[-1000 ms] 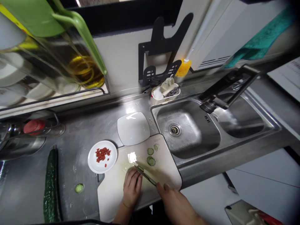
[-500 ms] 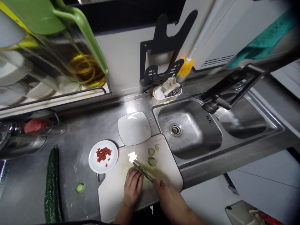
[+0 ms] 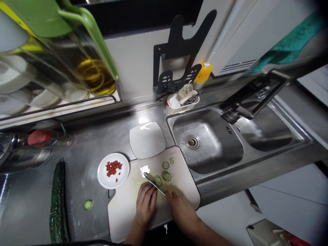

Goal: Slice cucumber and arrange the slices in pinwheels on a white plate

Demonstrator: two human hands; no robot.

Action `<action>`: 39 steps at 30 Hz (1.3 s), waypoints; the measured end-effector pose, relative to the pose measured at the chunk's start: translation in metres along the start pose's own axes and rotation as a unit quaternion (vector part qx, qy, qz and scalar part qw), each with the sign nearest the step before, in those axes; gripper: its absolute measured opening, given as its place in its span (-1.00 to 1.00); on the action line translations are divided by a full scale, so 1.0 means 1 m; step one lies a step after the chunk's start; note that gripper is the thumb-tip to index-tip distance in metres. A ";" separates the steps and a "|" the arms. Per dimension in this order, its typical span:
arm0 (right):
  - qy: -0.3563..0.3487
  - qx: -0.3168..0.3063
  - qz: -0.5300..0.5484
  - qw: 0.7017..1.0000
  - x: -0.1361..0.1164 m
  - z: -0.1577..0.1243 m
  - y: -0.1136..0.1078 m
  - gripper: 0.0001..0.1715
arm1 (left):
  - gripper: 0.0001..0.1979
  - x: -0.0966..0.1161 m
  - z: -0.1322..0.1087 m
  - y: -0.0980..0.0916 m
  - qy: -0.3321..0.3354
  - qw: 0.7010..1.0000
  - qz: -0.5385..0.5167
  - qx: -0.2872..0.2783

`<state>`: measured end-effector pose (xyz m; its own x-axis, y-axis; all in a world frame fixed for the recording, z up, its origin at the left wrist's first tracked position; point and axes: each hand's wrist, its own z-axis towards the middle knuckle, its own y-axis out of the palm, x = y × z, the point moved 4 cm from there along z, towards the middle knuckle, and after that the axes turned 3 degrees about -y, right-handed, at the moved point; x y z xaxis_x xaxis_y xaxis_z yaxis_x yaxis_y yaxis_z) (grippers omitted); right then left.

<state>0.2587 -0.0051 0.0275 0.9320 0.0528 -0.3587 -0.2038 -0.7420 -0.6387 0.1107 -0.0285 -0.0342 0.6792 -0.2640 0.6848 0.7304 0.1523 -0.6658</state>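
My right hand is closed round the handle of a kitchen knife, whose blade points up and left over the cutting board. Beside the blade, my left hand has its fingers curled down on a cucumber piece, mostly hidden under them. Thin cucumber slices lie against the far side of the blade. More slices are scattered on the board's right part. A whole cucumber rests on the steel counter at left, and a cut cucumber end lies between it and the board.
A small white plate with red berries overlaps the board's left corner. Behind the board stands a square white plate. The steel sink with a dark faucet is at right. An oil jug is on the shelf, upper left.
The knife has shifted slightly left and down toward my left hand. Slices beside the blade now show more fully. My left hand has barely moved.
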 end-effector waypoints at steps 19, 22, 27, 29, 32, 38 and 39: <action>0.035 -0.022 -0.004 0.999 0.009 -0.041 -0.011 -0.34 | -0.80 0.000 0.001 -0.002 -0.017 1.000 -0.002 0.011; 0.032 -0.028 -0.007 0.999 0.009 -0.045 -0.011 -0.34 | -0.81 0.000 0.001 -0.003 -0.017 1.000 0.000 0.015; 0.029 -0.035 -0.009 0.999 0.010 -0.048 -0.007 -0.35 | -0.79 -0.001 -0.002 -0.006 -0.021 1.000 0.006 0.003; 0.025 -0.035 -0.009 0.999 0.009 -0.049 -0.006 -0.36 | -0.79 -0.001 -0.004 -0.008 -0.021 1.000 0.010 -0.004; 0.024 -0.039 -0.013 0.999 0.009 -0.049 -0.005 -0.38 | -0.80 -0.001 -0.006 -0.010 -0.024 1.000 0.014 -0.002; 0.015 -0.042 -0.021 0.999 0.009 -0.052 -0.006 -0.37 | -0.82 -0.002 -0.009 -0.009 -0.024 1.000 0.011 0.000; 0.015 -0.040 -0.023 0.999 0.009 -0.052 -0.006 -0.37 | -0.82 -0.002 -0.008 -0.009 -0.022 1.000 0.010 0.000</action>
<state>0.2839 -0.0355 0.0637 0.9484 0.0686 -0.3095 -0.1378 -0.7902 -0.5972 0.1020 -0.0375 -0.0318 0.6966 -0.2179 0.6836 0.7163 0.1566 -0.6800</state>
